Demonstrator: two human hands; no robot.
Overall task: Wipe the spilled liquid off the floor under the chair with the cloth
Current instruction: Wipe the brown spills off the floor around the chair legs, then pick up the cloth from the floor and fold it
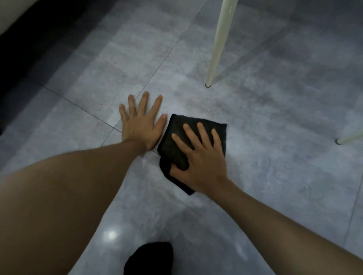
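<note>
A dark folded cloth (176, 145) lies flat on the grey tiled floor (268, 161). My right hand (202, 158) presses down on it with fingers spread and the thumb tucked into a fold. Just left of the cloth, my left hand (142, 123) rests palm-down on the bare tile, fingers apart, holding nothing. A cream chair leg (217, 46) stands on the floor beyond the cloth, to its upper right. I cannot make out any liquid; faint smeared sheen shows on the tiles near me.
A second cream chair leg (355, 136) touches the floor at the right edge. A dark band (35, 41) runs along a pale wall at the upper left. A foot in a black sock (149, 261) sits at the bottom centre.
</note>
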